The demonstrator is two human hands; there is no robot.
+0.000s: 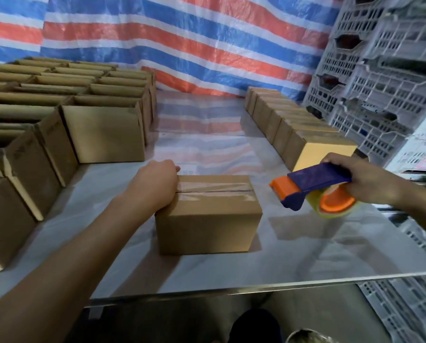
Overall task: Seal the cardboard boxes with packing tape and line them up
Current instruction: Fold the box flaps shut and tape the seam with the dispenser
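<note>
A closed cardboard box [212,219] sits in the middle of the table, a strip of clear tape running along its top seam. My left hand [155,184] rests on the box's left top end, fingers curled over the far edge. My right hand [360,179] grips a blue and orange tape dispenser [316,191] with a yellowish roll, held in the air to the right of the box, its orange nose pointing left. A row of sealed boxes [296,127] runs along the right side toward the back.
Several open boxes [65,112] stand packed together on the left of the table. Grey plastic crates [380,78] are stacked at the right. A striped tarp [182,40] hangs behind. The table's front edge [256,285] runs close below the box.
</note>
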